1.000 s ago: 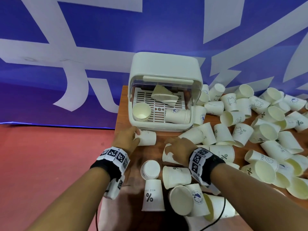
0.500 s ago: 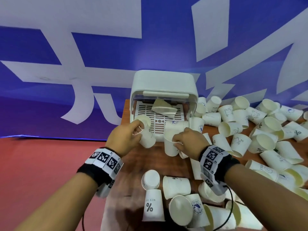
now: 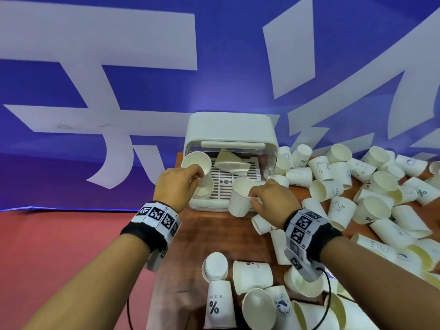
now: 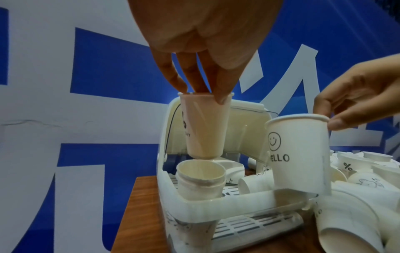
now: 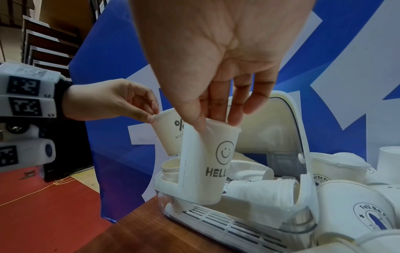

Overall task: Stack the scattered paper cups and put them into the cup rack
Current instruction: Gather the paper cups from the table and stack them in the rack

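My left hand (image 3: 177,184) pinches the rim of a white paper cup (image 3: 198,166) marked "%" (image 4: 204,126), holding it upright just above a stack of cups (image 4: 200,179) that stands in the left front corner of the white cup rack (image 3: 229,129). My right hand (image 3: 269,198) pinches the rim of a "HELLO" smiley cup (image 5: 213,162) (image 3: 240,197) at the rack's front edge (image 5: 218,202), slightly tilted. Inside the rack lie a sideways stack (image 5: 264,191) and a tilted cup (image 3: 232,163).
Many loose white paper cups (image 3: 371,198) cover the wooden table (image 3: 214,234) to the right of the rack, and several more (image 3: 252,289) lie near the front edge. A blue and white banner (image 3: 142,91) stands behind. Red floor (image 3: 59,246) lies left of the table.
Both hands picked cups up off the table and raised them toward the rack. The left cup now hangs over the stack in the rack's corner; the right cup reached the rack's front.
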Available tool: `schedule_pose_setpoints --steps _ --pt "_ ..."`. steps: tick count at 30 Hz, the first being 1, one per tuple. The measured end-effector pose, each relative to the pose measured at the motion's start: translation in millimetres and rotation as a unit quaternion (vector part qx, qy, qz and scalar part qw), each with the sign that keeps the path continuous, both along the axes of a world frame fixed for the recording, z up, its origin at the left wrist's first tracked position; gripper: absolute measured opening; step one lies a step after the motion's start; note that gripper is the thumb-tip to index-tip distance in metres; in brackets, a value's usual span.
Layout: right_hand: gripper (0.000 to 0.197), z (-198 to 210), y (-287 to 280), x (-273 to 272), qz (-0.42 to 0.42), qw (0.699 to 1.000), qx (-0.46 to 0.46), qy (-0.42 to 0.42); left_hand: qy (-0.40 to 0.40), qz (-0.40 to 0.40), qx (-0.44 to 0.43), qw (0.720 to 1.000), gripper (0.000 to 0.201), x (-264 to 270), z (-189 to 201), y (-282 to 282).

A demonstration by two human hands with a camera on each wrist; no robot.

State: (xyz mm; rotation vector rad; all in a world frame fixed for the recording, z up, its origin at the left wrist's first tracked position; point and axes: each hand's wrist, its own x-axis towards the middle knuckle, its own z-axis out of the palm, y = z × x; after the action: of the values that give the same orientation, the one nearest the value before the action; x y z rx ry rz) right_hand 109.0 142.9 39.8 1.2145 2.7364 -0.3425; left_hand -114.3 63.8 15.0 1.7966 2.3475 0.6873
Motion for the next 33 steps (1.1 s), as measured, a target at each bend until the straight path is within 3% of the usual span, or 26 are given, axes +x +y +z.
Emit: schedule_pose_setpoints --steps 11,20,24,28,33 --pt "0.028 -10.4 5.7 1.9 -0.024 1.0 -0.009 -0.016 0.045 -0.026 -0.067 0.996 0.013 2.8 -30.2 10.2" --pt "0.027 -13.6 12.3 -1.7 -0.011 1.0 0.003 0.009 0.074 -0.038 -0.19 0.978 0.026 -7.8 -55.5 16.5" --pt "0.024 -12.9 14.3 -12.4 0.016 0.998 0.024 0.056 0.005 -0.041 -0.219 0.975 0.033 -10.9 -63.5 13.0" --pt "0.009 -13.9 16.5 -35.5 0.063 0.989 0.081 0.108 -0.101 -0.021 -0.131 0.986 0.037 -10.2 -50.3 7.9" --pt "0.006 -18.9 19.2 -69.2 0.093 0.981 0.097 0.143 -0.142 0.019 -0.072 0.987 0.049 -23.0 -41.2 5.1"
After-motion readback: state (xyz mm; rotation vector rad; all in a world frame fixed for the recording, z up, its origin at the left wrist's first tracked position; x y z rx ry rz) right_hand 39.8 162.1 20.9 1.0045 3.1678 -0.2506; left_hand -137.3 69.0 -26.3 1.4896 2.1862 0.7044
